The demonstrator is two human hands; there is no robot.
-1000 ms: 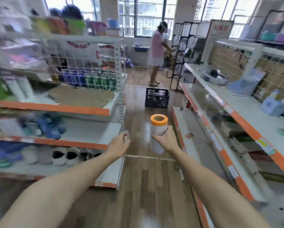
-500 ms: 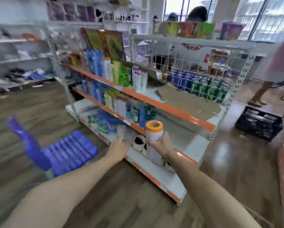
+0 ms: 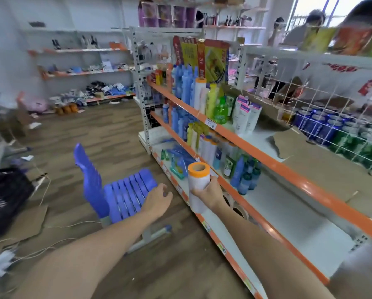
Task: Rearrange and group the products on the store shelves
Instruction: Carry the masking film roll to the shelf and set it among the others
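Holding a white cylindrical roll with an orange end ring and hollow core (image 3: 199,186) upright, the right hand (image 3: 209,196) has its fingers and thumb wrapped round the roll's middle, a closed grip on it. The roll is in the air in front of the lower tiers of the white metal shelving unit with orange edge strips (image 3: 267,157), just beside the front edge of the second tier from the floor.

In this head view the left hand (image 3: 158,198) holds nothing; its fingers are loosely curled, a relaxed open grip, above the seat of a blue-purple slatted plastic chair (image 3: 124,192) that stands on the wood-patterned floor (image 3: 107,130).

On the upper tier stand tall blue bottles (image 3: 184,83), a similar white roll with an orange top (image 3: 200,93), a green spray bottle (image 3: 220,110) and white tubes with pink caps (image 3: 245,118). The tier below carries more orange-topped white rolls (image 3: 209,147) and dark blue and green bottles (image 3: 245,171). A black plastic crate (image 3: 2,197) sits at the far left on the floor.
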